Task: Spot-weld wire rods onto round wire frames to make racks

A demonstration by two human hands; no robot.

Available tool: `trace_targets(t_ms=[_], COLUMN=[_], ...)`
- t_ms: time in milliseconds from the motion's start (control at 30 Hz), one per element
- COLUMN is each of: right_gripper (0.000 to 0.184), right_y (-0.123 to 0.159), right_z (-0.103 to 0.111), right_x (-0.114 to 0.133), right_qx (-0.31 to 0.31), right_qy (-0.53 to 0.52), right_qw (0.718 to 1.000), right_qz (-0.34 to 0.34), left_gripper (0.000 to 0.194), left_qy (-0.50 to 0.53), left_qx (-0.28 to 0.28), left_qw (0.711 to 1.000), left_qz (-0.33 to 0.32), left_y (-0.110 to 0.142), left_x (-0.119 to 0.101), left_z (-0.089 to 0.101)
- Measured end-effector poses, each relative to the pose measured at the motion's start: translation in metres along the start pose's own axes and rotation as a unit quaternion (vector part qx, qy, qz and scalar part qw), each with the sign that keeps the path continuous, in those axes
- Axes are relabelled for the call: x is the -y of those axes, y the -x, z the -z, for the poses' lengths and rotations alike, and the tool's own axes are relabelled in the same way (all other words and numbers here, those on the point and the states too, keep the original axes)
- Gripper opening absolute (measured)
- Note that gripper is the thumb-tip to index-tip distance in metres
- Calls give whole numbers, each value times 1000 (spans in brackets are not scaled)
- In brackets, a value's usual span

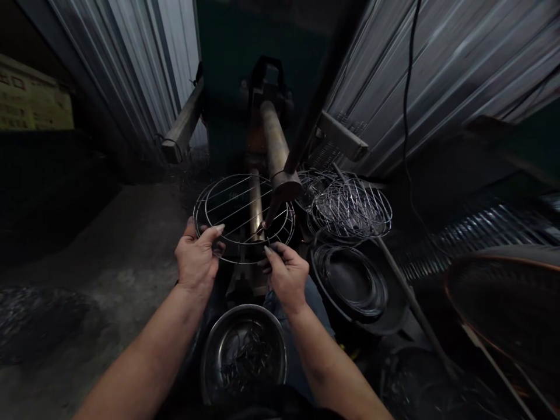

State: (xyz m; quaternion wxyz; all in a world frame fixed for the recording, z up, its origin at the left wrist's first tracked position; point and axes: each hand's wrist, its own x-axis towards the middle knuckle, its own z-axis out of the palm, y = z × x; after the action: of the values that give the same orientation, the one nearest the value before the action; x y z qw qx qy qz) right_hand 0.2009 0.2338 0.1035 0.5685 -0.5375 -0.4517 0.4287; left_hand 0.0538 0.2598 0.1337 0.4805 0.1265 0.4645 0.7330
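A round wire rack [230, 219], with two ring wires and parallel cross wires, lies roughly level in front of me. My left hand [199, 251] is closed on its near left rim, thumb on top. At the near right rim, my right hand [286, 271] pinches with thumb and fingers; whether a small piece is also between them cannot be made out. The rack sits between the upper arm [280, 157] and the lower brass-coloured bar [256, 213] of what looks like a spot welder. An electrode tip [266, 224] comes down near the rack's right side.
Below my hands stands a metal bowl [207, 356] with small metal pieces. To the right are a pile of wire racks [352, 207] and a coil of wire [380, 291] in a dark tub. Brackets [184, 125] project beside the machine. A cable [406, 116] hangs at right.
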Motion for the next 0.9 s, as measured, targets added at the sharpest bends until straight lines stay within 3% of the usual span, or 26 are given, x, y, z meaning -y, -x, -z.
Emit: trace_targets(t_ms=[300,900], right_gripper=[21,24], right_y=[-5,-22], right_z=[-5,-12], right_x=[-4,7], right_qx=[-4,-22], right_qy=[-56,-43], right_qw=[998,999], right_qz=[-1,-17], left_gripper=[45,46], left_qy=[0,-21], left_qx=[4,-24], left_qw=[1000,999], left_qz=[1,31], left_y=[-12,-35], left_x=[0,6], left_z=[-1,-9])
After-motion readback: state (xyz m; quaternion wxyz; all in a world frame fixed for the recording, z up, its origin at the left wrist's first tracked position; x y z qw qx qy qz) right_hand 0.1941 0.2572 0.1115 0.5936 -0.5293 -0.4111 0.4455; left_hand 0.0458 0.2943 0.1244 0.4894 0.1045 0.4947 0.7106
